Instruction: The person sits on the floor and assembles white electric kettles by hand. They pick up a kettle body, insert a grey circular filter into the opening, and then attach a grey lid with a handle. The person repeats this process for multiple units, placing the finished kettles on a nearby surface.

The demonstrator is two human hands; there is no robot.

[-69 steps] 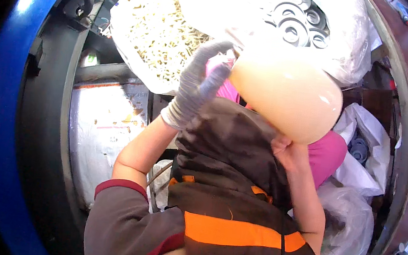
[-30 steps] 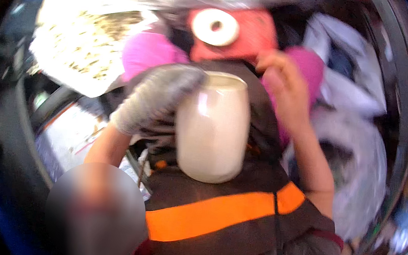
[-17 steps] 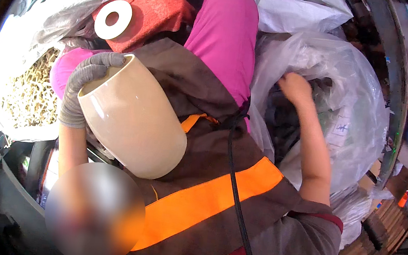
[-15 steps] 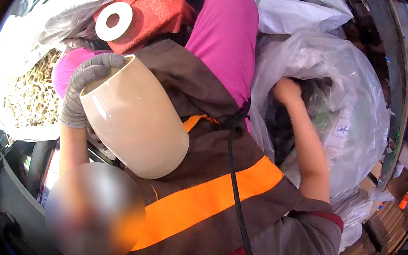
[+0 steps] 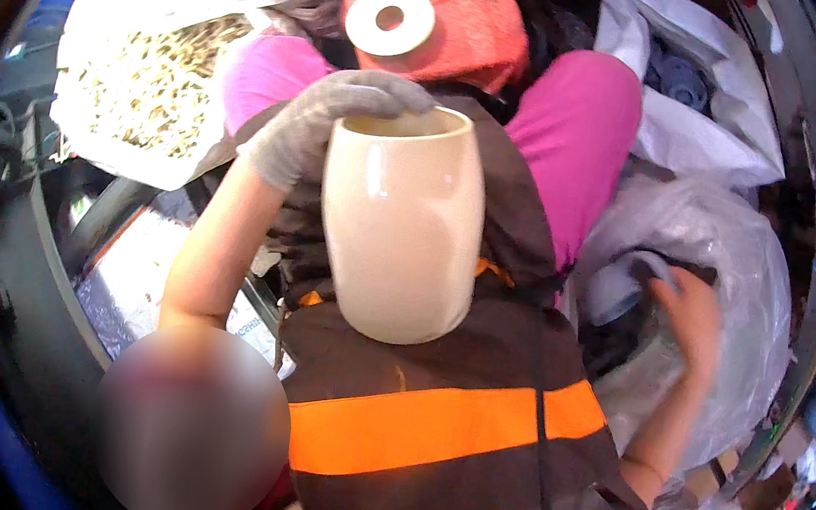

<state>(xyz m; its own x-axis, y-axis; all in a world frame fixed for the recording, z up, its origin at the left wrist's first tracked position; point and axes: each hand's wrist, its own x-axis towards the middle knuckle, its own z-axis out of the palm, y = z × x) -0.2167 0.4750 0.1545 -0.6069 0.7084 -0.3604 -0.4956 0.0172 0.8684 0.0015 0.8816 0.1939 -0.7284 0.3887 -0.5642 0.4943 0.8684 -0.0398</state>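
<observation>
Brown apron (image 5: pixel 465 463) covers the lap; clear plastic bag (image 5: pixel 743 359) on R, mouth open. Cream pot (image 5: pixel 400 239) is on or just above apron, mouth twd knees, w/ red block (image 5: pixel 483 37) beyond. Gloved L hand (image 5: pixel 343 122) grasps pot's rim, fingers hooked over edge; bare R hand (image 5: pixel 691 313) is at bag mouth. White ring (image 5: pixel 416 26) lies on block. Grey piece (image 5: pixel 616 287) looks pinched in R fingers. Step, prob: picking from bag while steadying pot. Next move calls for firm L grip, R clear of plastic.

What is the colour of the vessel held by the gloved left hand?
The vessel is a glossy cream-beige; the head view shows it best.
</observation>
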